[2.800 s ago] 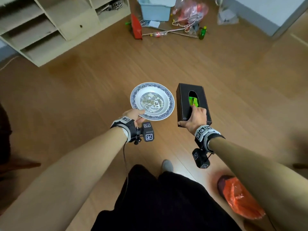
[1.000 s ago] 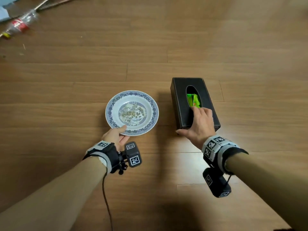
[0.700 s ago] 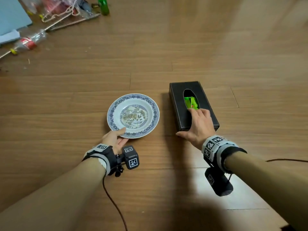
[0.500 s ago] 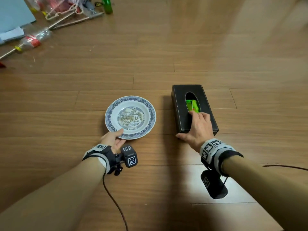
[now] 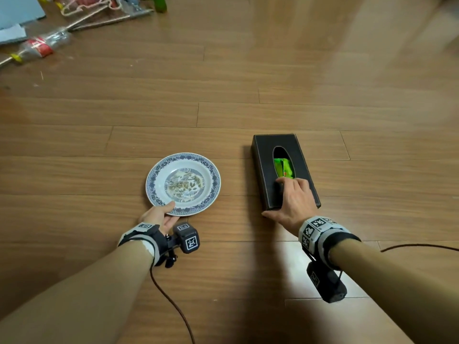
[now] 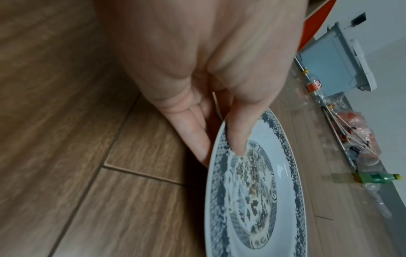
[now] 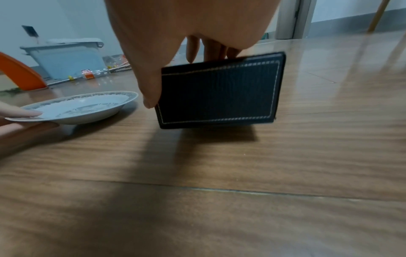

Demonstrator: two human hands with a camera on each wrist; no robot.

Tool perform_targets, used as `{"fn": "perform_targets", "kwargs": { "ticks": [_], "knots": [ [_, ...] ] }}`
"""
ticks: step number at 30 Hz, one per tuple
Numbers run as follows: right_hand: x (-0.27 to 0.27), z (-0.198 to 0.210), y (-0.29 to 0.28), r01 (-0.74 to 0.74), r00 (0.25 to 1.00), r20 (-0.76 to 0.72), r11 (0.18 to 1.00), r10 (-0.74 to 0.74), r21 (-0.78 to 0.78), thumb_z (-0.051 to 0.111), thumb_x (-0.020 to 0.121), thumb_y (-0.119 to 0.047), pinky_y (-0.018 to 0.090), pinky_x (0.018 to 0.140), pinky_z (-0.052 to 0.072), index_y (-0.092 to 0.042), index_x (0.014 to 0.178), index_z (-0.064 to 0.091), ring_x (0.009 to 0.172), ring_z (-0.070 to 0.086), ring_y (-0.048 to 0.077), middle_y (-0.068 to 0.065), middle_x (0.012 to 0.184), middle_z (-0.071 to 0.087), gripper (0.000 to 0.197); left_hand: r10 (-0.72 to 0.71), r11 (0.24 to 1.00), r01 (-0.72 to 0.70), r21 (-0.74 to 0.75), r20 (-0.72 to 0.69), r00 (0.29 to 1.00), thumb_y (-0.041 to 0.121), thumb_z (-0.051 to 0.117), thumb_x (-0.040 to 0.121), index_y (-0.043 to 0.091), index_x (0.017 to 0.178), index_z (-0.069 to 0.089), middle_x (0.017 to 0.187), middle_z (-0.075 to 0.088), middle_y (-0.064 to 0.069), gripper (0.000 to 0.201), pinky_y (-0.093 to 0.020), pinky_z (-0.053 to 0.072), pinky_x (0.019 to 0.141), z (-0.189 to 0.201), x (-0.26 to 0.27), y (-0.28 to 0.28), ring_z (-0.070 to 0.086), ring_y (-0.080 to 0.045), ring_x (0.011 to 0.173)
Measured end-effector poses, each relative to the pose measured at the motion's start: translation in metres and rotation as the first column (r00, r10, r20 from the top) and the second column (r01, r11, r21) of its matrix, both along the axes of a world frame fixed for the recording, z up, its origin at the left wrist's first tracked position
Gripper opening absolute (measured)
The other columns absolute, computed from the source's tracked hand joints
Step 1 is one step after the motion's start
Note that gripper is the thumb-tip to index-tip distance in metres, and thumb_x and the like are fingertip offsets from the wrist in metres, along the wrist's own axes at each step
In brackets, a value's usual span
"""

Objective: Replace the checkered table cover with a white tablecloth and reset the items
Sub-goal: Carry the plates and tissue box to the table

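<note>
The plate (image 5: 183,184) and the black tissue box (image 5: 283,170) both sit on the wooden floor (image 5: 223,115), side by side but apart. The left hand (image 5: 159,216) pinches the plate's near rim, thumb on top and fingers beneath. The right hand (image 5: 291,202) clamps the box's near end, fingers over the top, thumb against the side. This looks like setting table items aside; next, both hands need only let go and withdraw.

Wooden floor (image 5: 149,115) — plate (image 5: 183,183), tissue box (image 5: 267,170)
</note>
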State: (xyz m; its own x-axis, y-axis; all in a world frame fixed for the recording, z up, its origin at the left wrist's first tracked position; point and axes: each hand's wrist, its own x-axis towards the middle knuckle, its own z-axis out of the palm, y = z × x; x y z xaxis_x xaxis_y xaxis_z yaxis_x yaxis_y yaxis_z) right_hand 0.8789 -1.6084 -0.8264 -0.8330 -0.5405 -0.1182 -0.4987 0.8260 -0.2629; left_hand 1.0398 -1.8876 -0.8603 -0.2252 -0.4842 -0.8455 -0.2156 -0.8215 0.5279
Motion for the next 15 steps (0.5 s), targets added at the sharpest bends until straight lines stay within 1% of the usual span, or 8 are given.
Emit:
{"fn": "perform_targets", "kwargs": {
  "ticks": [3,4,6,8,9,11,14,15],
  "knots": [
    [-0.001,-0.003,0.000,-0.056,0.998,0.044,0.996,0.053,0.067,0.081,0.070,-0.054,0.037,0.104,0.040,-0.019,0.137,0.038,0.124,0.037,0.025,0.004,0.133,0.054,0.088,-0.020,1.000,0.020,0.009,0.013,1.000,-0.003,0.068,0.087,0.006,0.094,0.054,0.112,0.059,-0.019,0.017,-0.033,0.053,0.086,-0.003,-0.004,0.003,0.062,-0.024,0.096],
    [0.000,-0.005,-0.001,-0.069,0.997,0.047,0.995,0.065,0.077,0.080,0.071,-0.054,0.038,0.103,0.040,-0.018,0.137,0.038,0.124,0.038,0.025,0.004,0.133,0.055,0.086,-0.032,0.999,0.032,0.014,0.021,0.999,-0.001,0.067,0.088,0.005,0.096,0.055,0.112,0.060,-0.019,0.016,-0.032,0.053,0.083,-0.005,-0.006,0.005,0.064,-0.023,0.091],
    [0.003,-0.006,-0.003,-0.077,0.996,0.039,0.994,0.074,0.079,0.079,0.072,-0.053,0.037,0.103,0.040,-0.018,0.136,0.039,0.123,0.038,0.026,0.005,0.132,0.056,0.083,-0.063,0.998,0.062,0.025,0.042,0.997,0.002,0.067,0.090,0.004,0.104,0.054,0.110,0.061,-0.020,0.020,-0.029,0.055,0.071,-0.007,-0.008,0.009,0.064,-0.022,0.078],
    [0.006,-0.007,-0.006,-0.080,0.996,0.029,0.994,0.078,0.075,0.078,0.072,-0.054,0.036,0.103,0.039,-0.017,0.135,0.040,0.122,0.038,0.026,0.005,0.131,0.055,0.082,-0.089,0.996,0.088,0.020,0.081,0.993,0.005,0.067,0.091,0.005,0.112,0.053,0.104,0.061,-0.021,0.025,-0.024,0.054,0.061,-0.009,-0.008,0.012,0.064,-0.021,0.074],
    [0.006,-0.007,-0.007,-0.087,0.996,0.025,0.993,0.086,0.076,0.077,0.073,-0.054,0.036,0.103,0.039,-0.017,0.135,0.041,0.122,0.038,0.026,0.005,0.131,0.055,0.081,-0.102,0.995,0.101,0.020,0.088,0.991,0.005,0.066,0.091,0.006,0.116,0.052,0.102,0.061,-0.021,0.029,-0.023,0.054,0.062,-0.009,-0.009,0.012,0.065,-0.022,0.075],
    [0.005,-0.006,-0.007,-0.103,0.994,0.035,0.992,0.101,0.077,0.076,0.074,-0.055,0.035,0.104,0.038,-0.018,0.136,0.041,0.123,0.038,0.026,0.004,0.131,0.055,0.080,-0.105,0.994,0.103,0.021,0.084,0.991,0.004,0.065,0.092,0.006,0.129,0.049,0.106,0.061,-0.022,0.040,-0.031,0.054,0.073,-0.009,-0.011,0.013,0.065,-0.026,0.080],
    [0.001,-0.002,-0.005,-0.115,0.991,0.078,0.991,0.110,0.067,0.072,0.077,-0.059,0.036,0.104,0.038,-0.019,0.136,0.041,0.124,0.037,0.025,0.003,0.131,0.054,0.077,-0.083,0.997,0.083,0.001,0.101,0.991,0.003,0.056,0.096,0.002,0.142,0.038,0.129,0.056,-0.022,0.050,-0.036,0.050,0.082,-0.006,-0.016,0.012,0.064,-0.033,0.090],
    [0.001,-0.001,-0.004,-0.117,0.990,0.088,0.991,0.112,0.063,0.069,0.079,-0.060,0.037,0.105,0.038,-0.019,0.136,0.043,0.125,0.037,0.025,0.003,0.131,0.054,0.075,-0.095,0.995,0.096,-0.009,0.103,0.990,0.004,0.052,0.098,0.001,0.143,0.036,0.129,0.054,-0.020,0.048,-0.037,0.049,0.084,-0.002,-0.017,0.015,0.064,-0.033,0.095]
  ]
}}
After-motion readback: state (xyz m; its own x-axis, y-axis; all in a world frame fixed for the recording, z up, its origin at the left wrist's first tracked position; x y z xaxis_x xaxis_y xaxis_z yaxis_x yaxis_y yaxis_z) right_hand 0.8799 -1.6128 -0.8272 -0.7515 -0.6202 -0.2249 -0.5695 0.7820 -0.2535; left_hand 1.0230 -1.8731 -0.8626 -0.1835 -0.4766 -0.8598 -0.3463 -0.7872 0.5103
